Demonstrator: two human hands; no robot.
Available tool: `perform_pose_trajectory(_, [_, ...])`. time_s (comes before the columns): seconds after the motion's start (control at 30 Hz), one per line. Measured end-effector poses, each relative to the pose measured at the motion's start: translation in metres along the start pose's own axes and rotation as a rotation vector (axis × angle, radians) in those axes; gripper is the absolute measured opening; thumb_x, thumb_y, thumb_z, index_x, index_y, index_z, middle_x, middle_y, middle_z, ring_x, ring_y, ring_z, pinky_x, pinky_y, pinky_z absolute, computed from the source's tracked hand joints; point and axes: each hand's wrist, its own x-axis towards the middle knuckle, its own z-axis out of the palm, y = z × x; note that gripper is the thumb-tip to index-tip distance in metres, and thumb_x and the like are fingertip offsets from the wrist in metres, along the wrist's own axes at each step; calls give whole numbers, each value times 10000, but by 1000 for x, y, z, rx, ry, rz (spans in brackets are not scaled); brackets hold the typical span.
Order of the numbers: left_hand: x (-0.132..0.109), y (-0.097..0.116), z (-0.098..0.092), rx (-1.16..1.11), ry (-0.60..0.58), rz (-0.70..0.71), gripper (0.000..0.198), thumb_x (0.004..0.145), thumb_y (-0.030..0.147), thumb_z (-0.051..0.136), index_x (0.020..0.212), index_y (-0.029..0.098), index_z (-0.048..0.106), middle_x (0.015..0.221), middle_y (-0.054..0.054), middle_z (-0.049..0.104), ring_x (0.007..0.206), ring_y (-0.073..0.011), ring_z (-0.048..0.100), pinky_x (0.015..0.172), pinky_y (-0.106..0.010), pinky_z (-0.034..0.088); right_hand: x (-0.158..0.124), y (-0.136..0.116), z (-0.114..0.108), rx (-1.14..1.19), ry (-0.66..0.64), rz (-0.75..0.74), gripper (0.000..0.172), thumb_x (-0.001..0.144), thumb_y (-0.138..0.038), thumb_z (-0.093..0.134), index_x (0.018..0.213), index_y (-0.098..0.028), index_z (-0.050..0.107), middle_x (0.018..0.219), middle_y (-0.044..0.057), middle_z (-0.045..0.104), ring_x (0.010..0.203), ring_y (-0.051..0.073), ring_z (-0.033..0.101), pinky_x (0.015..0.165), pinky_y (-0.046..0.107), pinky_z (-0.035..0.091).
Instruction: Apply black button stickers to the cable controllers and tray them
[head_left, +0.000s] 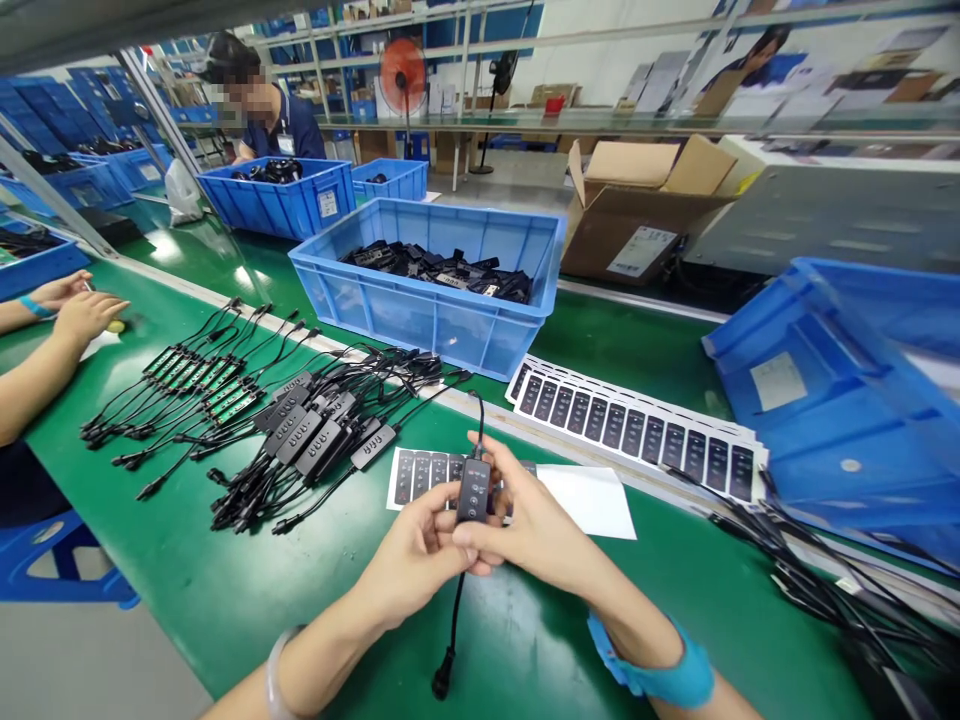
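Observation:
Both my hands hold one small black controller (474, 488) with button markings, upright over the green table. My left hand (415, 553) pinches its lower end; my right hand (525, 520) wraps its right side, fingers on its face. Its cable runs up from the top and down to a plug (442, 682) near the table edge. Under my hands lies a partly used sticker sheet (420, 476) on white backing paper (592, 498). A row of finished controllers (315, 435) with cables lies to the left.
Full sticker sheets (637, 428) lie behind my hands. A blue bin (435, 310) of black parts stands beyond, a tilted blue bin (847, 400) at right above loose cables (817, 575). A co-worker's hands (75, 310) rest at left beside green circuit boards (199, 375). Cardboard box (637, 215) behind.

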Motion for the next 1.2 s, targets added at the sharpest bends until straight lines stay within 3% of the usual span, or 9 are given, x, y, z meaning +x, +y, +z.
perform_pose_trajectory(0.07, [1,0,-1,14,-16,-18,504,686,305,840,1091,119,606,793,-33,696,716,-118,682,692,-214,536,1,0,3,66,-51,9,764,670,-226,750,1338,-236,379,944,9,603,678,136,589,589,270,511])
perform_pose_trajectory(0.23, [5,-5,-3,69,18,-44,426,721,439,792,925,94,648,772,-56,698,610,-93,656,581,-179,522,6,8,6,101,68,-105,261,851,-384,594,1024,-193,551,783,-2,605,664,134,562,617,260,482])
perform_pose_trajectory(0.4, [6,-8,-3,41,82,-66,510,712,530,763,955,107,614,769,-63,702,600,-124,673,575,-224,554,7,8,1,8,133,-129,390,952,-461,370,1014,-178,632,717,15,615,635,150,575,597,268,472])
perform_pose_trajectory(0.5, [8,-11,-4,43,120,-47,525,727,583,720,923,110,604,736,-48,685,580,-127,668,549,-227,556,6,8,3,-76,115,-187,377,891,-369,476,1195,-178,591,786,24,666,696,169,613,672,296,497])
perform_pose_trajectory(0.63, [13,-15,-8,120,124,-4,531,715,611,709,854,110,602,721,-44,676,526,-112,640,499,-214,538,6,13,11,-195,168,-239,378,818,-249,528,1186,-179,578,810,28,691,679,171,616,684,307,494])
perform_pose_trajectory(0.8, [14,-15,-12,349,125,-11,621,774,646,607,1089,112,635,890,-111,734,685,-184,708,631,-289,585,4,13,11,-195,233,-263,411,859,-243,477,1261,-173,527,803,31,644,716,185,597,676,313,480])
perform_pose_trajectory(0.97, [18,-20,-31,1112,64,333,465,857,538,538,1180,227,659,1185,-93,698,1046,-282,674,918,-437,547,-26,11,-50,-156,457,-179,351,922,-311,400,1238,-198,504,867,35,624,777,185,591,721,321,491])
perform_pose_trajectory(1.07, [24,-30,-43,1433,32,548,440,878,488,523,1213,232,651,1315,-92,622,1192,-307,595,998,-470,500,-80,15,-107,-340,682,-137,362,908,-392,444,1205,-202,529,981,70,654,878,216,619,803,366,501])
perform_pose_trajectory(1.2, [24,-39,-45,1627,-26,587,382,888,359,545,1216,192,648,1309,-125,621,1238,-320,557,1039,-501,458,-173,35,-168,-802,920,53,411,871,-413,453,1184,-176,575,1147,156,665,1065,306,622,935,467,464])
